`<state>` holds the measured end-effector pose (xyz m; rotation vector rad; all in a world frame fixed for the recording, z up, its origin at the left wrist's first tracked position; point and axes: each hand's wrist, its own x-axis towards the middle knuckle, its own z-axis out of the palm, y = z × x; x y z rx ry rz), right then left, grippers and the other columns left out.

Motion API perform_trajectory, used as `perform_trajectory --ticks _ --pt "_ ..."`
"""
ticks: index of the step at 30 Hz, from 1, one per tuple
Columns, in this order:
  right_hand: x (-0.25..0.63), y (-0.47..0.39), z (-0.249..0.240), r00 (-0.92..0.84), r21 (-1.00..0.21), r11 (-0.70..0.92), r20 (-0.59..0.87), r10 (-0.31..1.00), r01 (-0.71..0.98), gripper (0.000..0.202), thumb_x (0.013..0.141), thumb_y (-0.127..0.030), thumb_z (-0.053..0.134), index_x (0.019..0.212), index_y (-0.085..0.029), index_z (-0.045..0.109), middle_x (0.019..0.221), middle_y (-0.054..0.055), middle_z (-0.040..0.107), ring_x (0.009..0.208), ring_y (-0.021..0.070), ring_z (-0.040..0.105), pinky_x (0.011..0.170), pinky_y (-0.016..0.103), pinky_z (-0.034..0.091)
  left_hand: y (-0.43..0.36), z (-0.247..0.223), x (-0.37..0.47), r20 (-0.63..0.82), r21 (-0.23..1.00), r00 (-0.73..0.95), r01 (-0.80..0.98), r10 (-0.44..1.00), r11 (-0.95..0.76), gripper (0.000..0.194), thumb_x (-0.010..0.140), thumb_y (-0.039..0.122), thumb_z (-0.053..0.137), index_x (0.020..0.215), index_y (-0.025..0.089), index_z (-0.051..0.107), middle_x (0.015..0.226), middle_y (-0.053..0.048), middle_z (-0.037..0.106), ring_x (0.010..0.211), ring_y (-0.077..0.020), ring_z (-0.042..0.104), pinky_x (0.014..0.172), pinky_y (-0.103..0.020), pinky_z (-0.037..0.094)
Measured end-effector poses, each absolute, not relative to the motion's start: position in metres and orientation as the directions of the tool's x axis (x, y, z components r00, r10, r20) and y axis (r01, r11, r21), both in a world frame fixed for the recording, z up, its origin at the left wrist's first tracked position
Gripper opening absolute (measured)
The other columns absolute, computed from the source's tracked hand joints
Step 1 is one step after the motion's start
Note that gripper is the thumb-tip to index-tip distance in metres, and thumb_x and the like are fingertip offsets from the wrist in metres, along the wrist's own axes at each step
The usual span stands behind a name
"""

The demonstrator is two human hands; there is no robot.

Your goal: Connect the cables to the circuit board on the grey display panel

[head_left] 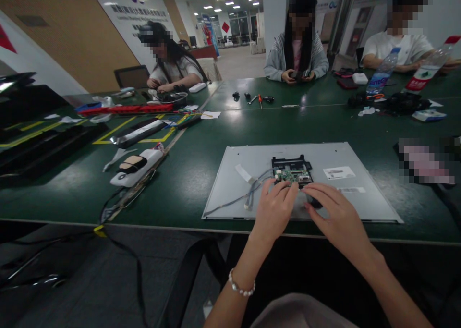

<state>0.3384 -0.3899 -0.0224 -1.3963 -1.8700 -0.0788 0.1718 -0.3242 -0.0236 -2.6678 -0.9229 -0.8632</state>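
Note:
A flat grey panel [360,205] lies at the table's front edge. On its middle rests a black frame [290,163] with a green circuit board [293,176] in it. My left hand [276,205] is at the board's lower left edge, its fingers bent and close together; what they hold, if anything, is hidden. My right hand [333,207] is at the lower right corner, thumb and fingers apart, beside a small dark part partly hidden by the fingers. Grey cables [230,203] run from the board leftward over the panel.
On the green table [187,174], a white device [139,167] with cables lies left of the panel. Small tools, including an orange screwdriver [260,101], lie beyond it. Bottles [383,72] stand at the back right. Three people sit across the table.

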Motion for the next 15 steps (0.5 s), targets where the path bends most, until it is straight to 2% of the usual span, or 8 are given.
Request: perform_trajectory --ticks 7,11,15 --pt "0.341 -0.375 -0.029 -0.119 -0.395 0.414 0.591 0.798 0.820 0.022 0.090 -0.015 0.051 0.101 -0.023 0.068 0.105 0.008 0.072 0.099 0.0241 0.067 0.090 0.043 0.056 -0.325 -0.033 0.174 0.562 0.060 0.625 0.623 0.542 -0.780 0.036 0.098 0.012 0.043 0.132 0.016 0.053 0.104 -0.010 0.074 0.108 -0.0187 0.066 0.106 -0.043 0.042" --pt "0.343 -0.367 -0.030 -0.155 -0.404 0.437 0.567 0.809 0.804 0.022 0.091 -0.014 0.050 0.100 -0.022 0.069 0.101 0.007 0.073 0.093 0.0221 0.069 0.086 0.040 0.058 -0.325 -0.034 0.172 0.560 0.102 0.617 0.611 0.552 -0.785 0.037 0.098 0.012 0.043 0.133 0.017 0.053 0.103 -0.010 0.074 0.109 -0.0194 0.065 0.106 -0.044 0.043" --pt "0.344 -0.365 -0.023 -0.198 -0.363 0.440 0.543 0.816 0.822 0.023 0.092 -0.015 0.049 0.098 -0.021 0.071 0.099 0.008 0.074 0.089 0.0216 0.069 0.083 0.038 0.058 -0.324 -0.034 0.171 0.564 0.145 0.598 0.608 0.570 -0.781 0.036 0.099 0.012 0.041 0.133 0.017 0.053 0.103 -0.009 0.074 0.108 -0.0191 0.066 0.105 -0.043 0.043"
